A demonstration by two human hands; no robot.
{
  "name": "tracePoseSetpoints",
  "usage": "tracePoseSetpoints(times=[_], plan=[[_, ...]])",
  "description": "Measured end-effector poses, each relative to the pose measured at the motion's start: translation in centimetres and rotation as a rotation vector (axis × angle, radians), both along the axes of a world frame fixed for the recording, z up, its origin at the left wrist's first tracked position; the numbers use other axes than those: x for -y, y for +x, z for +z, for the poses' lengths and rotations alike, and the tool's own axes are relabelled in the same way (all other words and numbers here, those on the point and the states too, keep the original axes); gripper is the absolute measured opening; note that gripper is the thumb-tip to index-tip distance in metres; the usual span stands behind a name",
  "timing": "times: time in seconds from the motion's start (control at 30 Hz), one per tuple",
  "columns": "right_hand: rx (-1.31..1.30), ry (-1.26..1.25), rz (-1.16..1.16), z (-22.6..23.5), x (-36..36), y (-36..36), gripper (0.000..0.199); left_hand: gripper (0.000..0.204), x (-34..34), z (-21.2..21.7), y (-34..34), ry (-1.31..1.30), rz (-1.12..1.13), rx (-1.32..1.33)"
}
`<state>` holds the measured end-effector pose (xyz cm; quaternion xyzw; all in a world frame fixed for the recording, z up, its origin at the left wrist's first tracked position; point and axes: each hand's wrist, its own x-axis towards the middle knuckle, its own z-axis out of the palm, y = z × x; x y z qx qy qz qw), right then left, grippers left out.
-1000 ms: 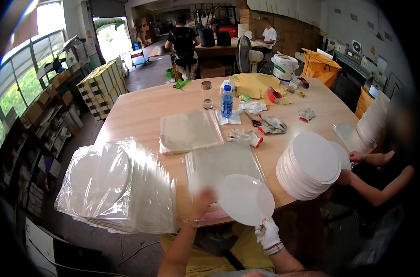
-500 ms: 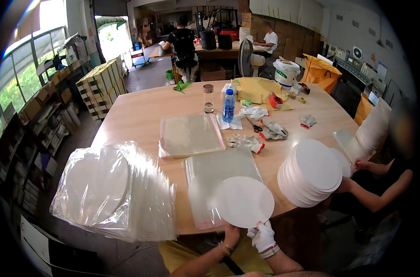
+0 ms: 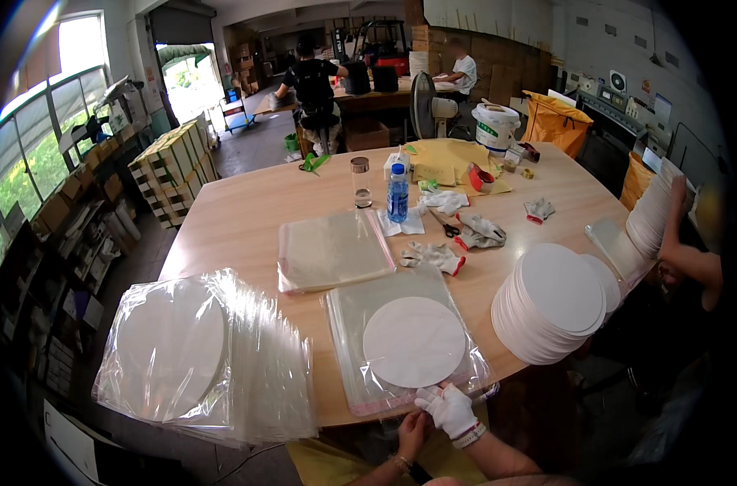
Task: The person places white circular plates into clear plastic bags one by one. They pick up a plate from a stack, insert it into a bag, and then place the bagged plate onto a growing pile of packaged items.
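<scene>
A white round disc [image 3: 415,341] lies on a pile of clear plastic bags [image 3: 360,320] at the table's near edge. My right hand [image 3: 445,407], in a white glove, pinches the disc's near rim where it meets the top bag's opening. My bare left hand [image 3: 413,432] sits just below the table edge beside it, fingers curled by the bag's edge; whether it grips the bag is unclear. A tall stack of white discs [image 3: 551,301] stands to the right.
A heap of bagged discs [image 3: 198,356] overhangs the table's left near corner. A second pile of clear bags [image 3: 332,251], loose gloves [image 3: 433,256], a blue bottle [image 3: 397,194] and a tape roll [image 3: 480,178] lie farther back. Another person's arm [image 3: 688,255] reaches in at right.
The disc has come down from being held above the table edge and now lies flat on the bag pile. Both hands have drawn back to the table's near edge.
</scene>
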<state>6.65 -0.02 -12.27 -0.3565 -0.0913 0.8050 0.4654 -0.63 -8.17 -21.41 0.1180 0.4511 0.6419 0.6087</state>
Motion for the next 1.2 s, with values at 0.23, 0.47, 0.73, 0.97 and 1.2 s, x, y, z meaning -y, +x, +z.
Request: tracePoseSetpoints(times=[0.23, 0.47, 0.73, 0.97, 1.2], plan=[[-0.057, 0.119, 0.726, 4.4, 0.3, 6.5, 0.024, 0.031, 4.0, 8.4, -6.8, -0.143, 0.063, -0.18], [1.671, 1.197, 0.142, 1.4, -7.3, 7.6, 0.016, 0.035, 4.5, 4.4, -10.0, -0.191, -0.077, -0.165], [1.267, 1.641, 0.396, 3.5, 0.5, 1.0, 0.009, 0.041, 5.7, 5.2, -9.3, -0.245, -0.201, -0.048], [1.425, 1.546, 0.686, 2.0, 6.1, -5.6, 0.011, 0.032, 6.9, 3.1, -9.6, -0.186, -0.168, -0.272], [1.517, 1.668, 0.493, 5.6, 1.9, 3.3, 0.011, 0.032, 6.0, 5.0, -9.4, -0.311, 0.05, 0.098]])
